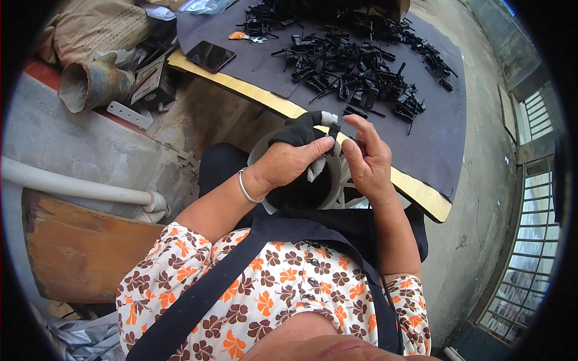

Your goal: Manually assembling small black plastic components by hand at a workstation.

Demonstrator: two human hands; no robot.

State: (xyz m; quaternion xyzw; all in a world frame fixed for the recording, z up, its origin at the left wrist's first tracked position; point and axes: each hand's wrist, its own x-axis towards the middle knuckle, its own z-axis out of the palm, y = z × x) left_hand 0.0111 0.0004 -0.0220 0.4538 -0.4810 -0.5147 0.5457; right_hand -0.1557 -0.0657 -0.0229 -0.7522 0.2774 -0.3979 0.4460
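Note:
My left hand [295, 147], in a black partial glove with whitish fingertip coverings, is closed on a small black plastic part [334, 129] just off the near table edge. Its thumb presses against the fingers there. Close by on the right, my bare right hand [370, 161] has its thumb and index finger apart, with nothing visible between them; its other fingers are partly hidden. Below both hands stands a pale bucket [256, 157] with a dark inside. On the table lies a spread heap of similar black plastic parts [355, 75], the closest ones just beyond my hands.
The table [442, 126] has a dark cover and a pale wooden edge. A phone [211, 56] and an orange-handled small tool [239, 36] lie on it. To the left are a rusty pipe piece [90, 84], a paper sack [96, 27], a white pipe [78, 182] and a wooden board [90, 246].

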